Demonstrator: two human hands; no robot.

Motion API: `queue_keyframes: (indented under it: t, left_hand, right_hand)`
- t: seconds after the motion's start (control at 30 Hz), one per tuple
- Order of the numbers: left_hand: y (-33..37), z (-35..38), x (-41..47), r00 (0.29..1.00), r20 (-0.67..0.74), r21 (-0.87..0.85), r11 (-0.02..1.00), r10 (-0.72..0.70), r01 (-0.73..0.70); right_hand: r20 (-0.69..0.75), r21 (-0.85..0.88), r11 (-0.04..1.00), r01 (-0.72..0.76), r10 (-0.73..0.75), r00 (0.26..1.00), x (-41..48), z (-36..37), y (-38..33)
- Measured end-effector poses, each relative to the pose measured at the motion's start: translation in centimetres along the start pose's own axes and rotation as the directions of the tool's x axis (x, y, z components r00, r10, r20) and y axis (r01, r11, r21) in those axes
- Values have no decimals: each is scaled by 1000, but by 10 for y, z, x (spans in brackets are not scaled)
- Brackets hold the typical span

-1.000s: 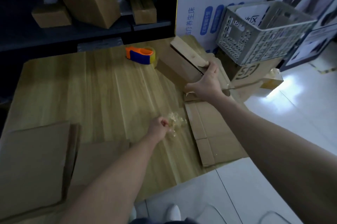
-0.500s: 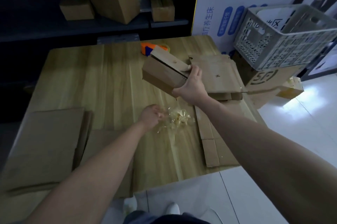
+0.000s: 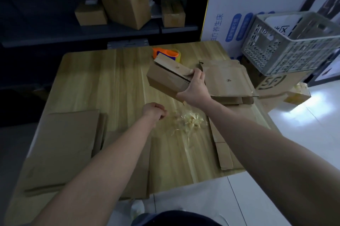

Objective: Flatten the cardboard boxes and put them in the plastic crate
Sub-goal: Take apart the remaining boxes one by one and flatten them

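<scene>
Above the table [image 3: 110, 85], right hand [image 3: 195, 90] grips cardboard box [image 3: 165, 78]; left hand [image 3: 153, 110] fisted.

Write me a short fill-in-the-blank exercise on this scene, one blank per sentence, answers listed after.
1. The right hand grips a small cardboard ____.
2. The left hand is closed into a ____ beside the crumpled tape.
3. The plastic crate rests on a box printed with the letters ____.
4. The tape dispenser has an ____ handle.

Answers: box; fist; SF; orange

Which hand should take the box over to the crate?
Right. The right hand already grips the cardboard box and is nearer the plastic crate; the left hand is fisted by the tape scraps.
</scene>
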State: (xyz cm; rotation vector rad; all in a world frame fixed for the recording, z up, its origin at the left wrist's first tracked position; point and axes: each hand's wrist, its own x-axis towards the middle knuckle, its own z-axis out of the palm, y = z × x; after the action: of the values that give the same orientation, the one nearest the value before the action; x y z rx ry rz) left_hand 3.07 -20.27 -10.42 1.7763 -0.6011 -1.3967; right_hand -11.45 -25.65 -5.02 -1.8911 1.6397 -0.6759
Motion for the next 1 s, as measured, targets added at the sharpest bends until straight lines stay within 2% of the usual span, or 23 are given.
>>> queue_keyframes:
  t: [0.1, 0.2, 0.27, 0.4, 0.47, 0.63, 0.77, 1.0]
  left_hand:
    - [13, -17, -1, 996, 65, -163, 985, 64, -53]
    - [23, -39, -2, 995, 62, -236, 970, 84, -67]
    - [26, -55, 0, 996, -12, -296, 951, 91, -91]
    - [21, -90, 4, 959, -275, -232, 964, 67, -134]
    - [17, -107, 7, 942, -334, -219, 969, 30, -109]
    - [1, -137, 15, 929, -368, -172, 984, -28, -39]
    - [-3, -145, 22, 944, -329, -148, 988, -9, -42]
    - [2, -155, 27, 954, -299, -242, 964, 30, -106]
  right_hand:
    - [13, -54, 998, -19, 20, 1000, -3, 12, -7]
    - [44, -101, 995, -11, 16, 999, -6, 29, -18]
    - [91, -96, 995, -16, 25, 996, -9, 43, -30]
    - [176, -64, 997, 39, -27, 984, -21, 81, -60]
    - [234, -42, 997, 57, -46, 971, -26, 98, -69]
    - [418, -76, 997, 34, 1, 908, -26, 121, -73]
    - [429, -33, 999, 17, -2, 903, -25, 128, -75]
    - [435, -56, 997, 56, -26, 900, -13, 126, -88]
